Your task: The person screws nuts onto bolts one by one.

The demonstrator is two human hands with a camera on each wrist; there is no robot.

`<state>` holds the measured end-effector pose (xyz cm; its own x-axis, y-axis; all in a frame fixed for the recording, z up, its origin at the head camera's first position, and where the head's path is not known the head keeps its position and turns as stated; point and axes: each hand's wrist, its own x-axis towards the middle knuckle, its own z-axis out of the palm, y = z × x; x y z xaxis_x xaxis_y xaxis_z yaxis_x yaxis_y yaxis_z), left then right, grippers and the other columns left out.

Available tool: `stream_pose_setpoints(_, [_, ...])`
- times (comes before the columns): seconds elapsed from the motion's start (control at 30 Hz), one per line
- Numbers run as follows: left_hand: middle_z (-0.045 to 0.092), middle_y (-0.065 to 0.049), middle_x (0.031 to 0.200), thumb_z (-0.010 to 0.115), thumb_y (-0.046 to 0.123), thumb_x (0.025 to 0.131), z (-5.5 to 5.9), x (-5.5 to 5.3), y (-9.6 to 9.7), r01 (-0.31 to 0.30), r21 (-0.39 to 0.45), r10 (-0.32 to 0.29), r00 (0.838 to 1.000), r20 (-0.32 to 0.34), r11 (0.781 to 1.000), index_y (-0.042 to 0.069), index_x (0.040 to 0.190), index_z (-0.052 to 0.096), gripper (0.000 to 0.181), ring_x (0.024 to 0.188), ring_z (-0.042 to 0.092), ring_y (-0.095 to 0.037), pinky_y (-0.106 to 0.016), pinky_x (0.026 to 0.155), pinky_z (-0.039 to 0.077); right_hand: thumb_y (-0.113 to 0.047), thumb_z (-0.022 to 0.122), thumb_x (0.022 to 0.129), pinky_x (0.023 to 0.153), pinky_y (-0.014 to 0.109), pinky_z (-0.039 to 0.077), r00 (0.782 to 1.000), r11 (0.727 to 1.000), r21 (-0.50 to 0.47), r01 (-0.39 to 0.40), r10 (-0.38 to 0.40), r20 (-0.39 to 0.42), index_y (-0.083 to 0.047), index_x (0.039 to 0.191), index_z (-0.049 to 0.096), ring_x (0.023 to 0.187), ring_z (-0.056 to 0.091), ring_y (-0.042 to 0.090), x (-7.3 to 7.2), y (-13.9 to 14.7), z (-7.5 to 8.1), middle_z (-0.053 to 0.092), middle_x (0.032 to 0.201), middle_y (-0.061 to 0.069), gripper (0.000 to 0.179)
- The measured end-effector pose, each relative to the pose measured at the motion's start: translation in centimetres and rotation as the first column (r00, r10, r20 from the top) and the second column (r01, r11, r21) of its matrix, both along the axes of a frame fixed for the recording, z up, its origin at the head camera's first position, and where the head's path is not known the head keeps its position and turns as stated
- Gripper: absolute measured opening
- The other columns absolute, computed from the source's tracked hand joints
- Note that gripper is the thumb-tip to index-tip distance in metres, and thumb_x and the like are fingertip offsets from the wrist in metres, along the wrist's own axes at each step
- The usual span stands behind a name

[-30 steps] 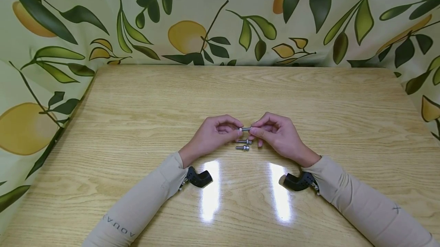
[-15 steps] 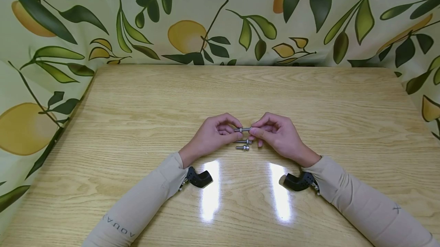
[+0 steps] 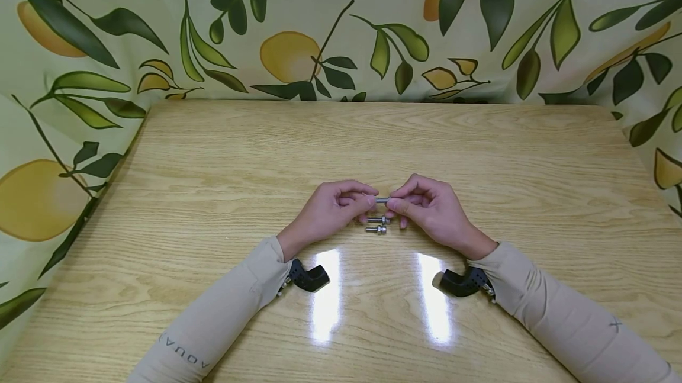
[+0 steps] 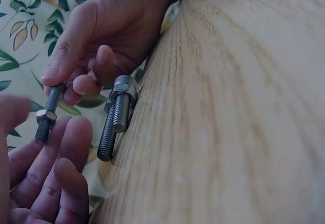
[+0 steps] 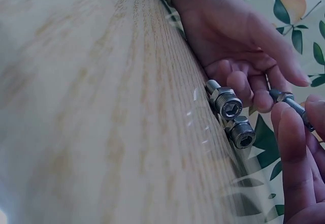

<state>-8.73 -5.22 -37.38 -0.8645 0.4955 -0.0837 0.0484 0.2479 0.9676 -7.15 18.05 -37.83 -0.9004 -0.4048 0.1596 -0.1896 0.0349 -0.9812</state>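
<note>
My right hand (image 3: 434,208) pinches the head end of a metal bolt (image 4: 52,101) between thumb and fingertips, holding it above the table. A hex nut (image 4: 46,116) sits partway along its thread. My left hand (image 3: 333,205) is around the bolt's free end, fingers under it and the blurred thumb (image 4: 15,113) apart from the nut in the left wrist view. In the head view that hand hides the nut and thread end. Below lie two more socket-head bolts with nuts: a longer one (image 3: 378,220) and a shorter one (image 3: 375,229), side by side.
The wood-grain table (image 3: 240,152) stretches around both hands. A leaf-and-fruit patterned cloth (image 3: 213,28) hangs behind it and at the sides. Black wrist cameras (image 3: 309,276) sit under both wrists, beside two bright light reflections on the tabletop.
My left thumb and fingers have shifted right along the held bolt, covering the nut that showed in the head view before. My right hand keeps its place; the two lying bolts have not moved.
</note>
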Motion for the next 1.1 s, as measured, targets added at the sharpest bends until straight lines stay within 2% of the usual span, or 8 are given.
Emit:
stream_pose_setpoints(0.1, [0.076,-0.006,0.089,0.061,0.036,0.096,0.02,-0.02,0.05,0.005,0.01,-0.005,1.0,0.011,1.0,0.018,0.107,0.071,0.023,0.071,0.07,-0.017,-0.025,0.059,0.052,-0.005,0.066,0.091,0.053,0.034,0.056,1.0,1.0,-0.005,-0.002,0.002,0.007,0.001,0.098,0.062,0.066,0.071,0.024,0.01,0.0,-0.03,0.075,0.082,0.017,0.009])
stream_pose_setpoints(0.3, [0.075,-0.008,0.082,0.066,0.028,0.093,0.05,-0.02,-0.01,-0.002,0.019,0.001,0.999,0.045,1.0,0.017,0.107,0.071,0.018,0.073,0.071,-0.015,-0.022,0.057,0.049,-0.006,0.066,0.091,0.054,0.035,0.057,0.999,1.0,0.008,-0.016,0.016,0.03,0.001,0.1,0.061,0.07,0.072,0.023,0.0,0.02,-0.07,0.075,0.083,0.011,0.013])
stream_pose_setpoints(0.5, [0.077,-0.009,0.09,0.07,0.027,0.09,-0.16,-0.05,-0.13,-0.011,0.047,0.009,0.998,0.061,0.999,0.017,0.106,0.072,0.019,0.08,0.074,-0.016,-0.025,0.067,0.056,-0.013,0.066,0.093,0.056,0.036,0.057,0.998,0.997,0.081,-0.013,0.008,0.066,-0.001,0.104,0.061,0.069,0.071,0.024,-0.11,-0.04,-0.09,0.072,0.084,0.011,0.017])
stream_pose_setpoints(0.7, [0.075,-0.003,0.1,0.075,0.023,0.087,-0.16,0.0,-0.21,-0.027,0.034,0.027,1.0,0.006,0.999,0.019,0.105,0.072,0.02,0.086,0.072,-0.012,-0.027,0.076,0.059,-0.017,0.065,0.094,0.059,0.036,0.058,0.996,0.992,0.129,-0.009,-0.003,0.094,-0.001,0.103,0.063,0.067,0.069,0.023,-0.21,-0.11,-0.1,0.072,0.083,0.017,0.019])
stream_pose_setpoints(0.83, [0.072,-0.003,0.112,0.077,0.02,0.084,-0.09,0.01,-0.24,-0.015,0.054,0.015,1.0,-0.012,0.998,0.015,0.113,0.069,0.03,0.094,0.07,-0.012,-0.025,0.083,0.058,-0.015,0.066,0.093,0.059,0.035,0.058,0.996,0.992,0.124,-0.015,0.003,0.093,0.0,0.102,0.064,0.067,0.069,0.022,-0.2,-0.08,-0.15,0.072,0.083,0.017,0.018])
stream_pose_setpoints(0.97, [0.075,-0.004,0.102,0.07,0.03,0.09,-0.03,-0.04,-0.13,-0.021,0.032,0.021,1.0,0.005,0.999,0.014,0.116,0.068,0.03,0.088,0.072,-0.013,-0.027,0.076,0.058,-0.012,0.066,0.092,0.058,0.034,0.058,0.997,0.997,0.078,-0.017,0.011,0.079,0.0,0.1,0.063,0.065,0.068,0.022,-0.17,-0.03,-0.18,0.074,0.083,0.013,0.015])
stream_pose_setpoints(1.1, [0.076,-0.006,0.087,0.063,0.036,0.095,0.03,-0.07,-0.04,-0.018,0.003,0.018,1.0,0.023,1.0,0.017,0.11,0.07,0.025,0.078,0.071,-0.015,-0.029,0.065,0.056,-0.011,0.066,0.092,0.057,0.033,0.057,0.997,0.999,0.047,-0.01,0.006,0.072,0.0,0.1,0.063,0.065,0.069,0.022,-0.11,0.0,-0.11,0.076,0.082,0.01,0.014])
